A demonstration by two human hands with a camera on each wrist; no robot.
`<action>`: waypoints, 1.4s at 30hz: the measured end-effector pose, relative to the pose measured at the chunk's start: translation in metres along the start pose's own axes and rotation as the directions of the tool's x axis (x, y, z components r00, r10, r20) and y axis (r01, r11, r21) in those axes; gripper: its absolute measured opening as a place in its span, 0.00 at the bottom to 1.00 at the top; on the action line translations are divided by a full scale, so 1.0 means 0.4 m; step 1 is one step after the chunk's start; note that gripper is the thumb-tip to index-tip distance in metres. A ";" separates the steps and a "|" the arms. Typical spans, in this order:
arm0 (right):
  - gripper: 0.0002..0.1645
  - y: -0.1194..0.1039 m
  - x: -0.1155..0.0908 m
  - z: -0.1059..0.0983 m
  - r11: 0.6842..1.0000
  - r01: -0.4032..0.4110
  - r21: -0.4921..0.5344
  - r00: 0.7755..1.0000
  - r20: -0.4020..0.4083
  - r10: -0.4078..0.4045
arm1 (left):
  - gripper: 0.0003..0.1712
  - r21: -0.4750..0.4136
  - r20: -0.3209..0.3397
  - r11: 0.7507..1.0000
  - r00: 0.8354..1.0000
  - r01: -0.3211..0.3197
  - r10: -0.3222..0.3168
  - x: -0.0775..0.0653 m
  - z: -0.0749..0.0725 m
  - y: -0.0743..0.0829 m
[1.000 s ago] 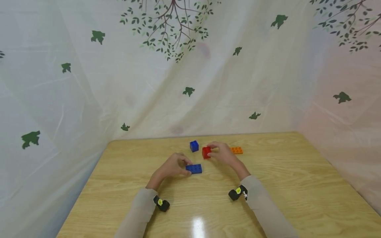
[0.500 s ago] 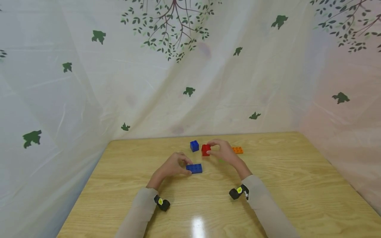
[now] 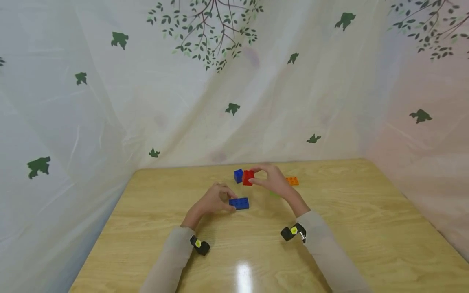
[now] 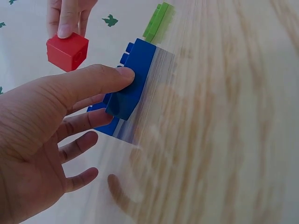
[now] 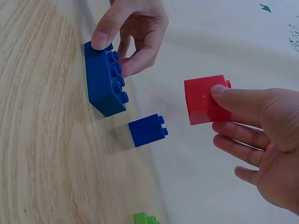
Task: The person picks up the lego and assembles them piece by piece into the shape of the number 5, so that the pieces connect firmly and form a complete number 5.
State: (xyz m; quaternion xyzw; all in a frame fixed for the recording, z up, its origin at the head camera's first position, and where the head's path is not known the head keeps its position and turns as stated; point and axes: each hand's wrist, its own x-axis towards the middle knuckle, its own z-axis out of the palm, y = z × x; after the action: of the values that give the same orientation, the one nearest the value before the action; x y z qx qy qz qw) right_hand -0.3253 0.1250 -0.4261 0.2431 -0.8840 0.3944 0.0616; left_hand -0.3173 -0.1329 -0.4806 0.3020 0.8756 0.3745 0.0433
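Note:
My left hand [image 3: 212, 198] pinches one end of a long blue toy brick [image 3: 240, 203] lying on the table, studs up. In the left wrist view the thumb presses the near side of that brick [image 4: 135, 77], with fingers behind it. My right hand [image 3: 275, 180] grips a red toy brick [image 3: 247, 178] between thumb and fingers. The red brick [image 5: 205, 100] is held up off the table in the right wrist view. Beyond the long brick stands a small blue brick [image 3: 238, 176], partly covered by the red one in the head view.
A flat orange brick [image 3: 292, 180] lies right of my right hand. A green brick [image 4: 158, 21], mostly hidden by that hand in the head view, rests on the wooden table [image 3: 227, 248]. A pale leaf-patterned cloth [image 3: 183, 101] hangs behind the table.
My right hand has lifted the red brick and carried it left and away from me, towards the small blue brick. The left hand stays at the long blue brick.

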 end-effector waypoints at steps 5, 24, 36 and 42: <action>0.22 -0.021 0.003 -0.003 0.999 0.045 -0.015 0.998 0.046 -0.045 | 0.15 -0.017 0.009 1.000 1.000 -0.007 0.007 0.004 -0.005 0.000; 0.25 -0.019 -0.024 0.021 0.998 0.049 0.033 0.989 0.137 -0.054 | 0.16 -0.069 0.029 0.998 1.000 0.008 -0.006 -0.002 -0.012 0.002; 0.22 -0.012 -0.029 0.024 0.999 0.005 0.043 0.983 0.183 -0.012 | 0.16 -0.071 0.030 0.997 1.000 0.010 -0.008 0.003 -0.007 -0.005; 0.22 -0.010 -0.030 0.030 0.998 -0.014 0.059 0.979 0.202 0.002 | 0.16 -0.076 0.033 0.997 0.999 0.016 -0.014 0.005 -0.007 -0.005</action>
State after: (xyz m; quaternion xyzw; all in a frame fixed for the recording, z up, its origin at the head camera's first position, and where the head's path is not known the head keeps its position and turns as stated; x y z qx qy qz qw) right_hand -0.3121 0.1188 -0.4351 0.2802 -0.8743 0.3945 -0.0374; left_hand -0.3207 -0.1348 -0.4797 0.2997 0.8621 0.4022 0.0718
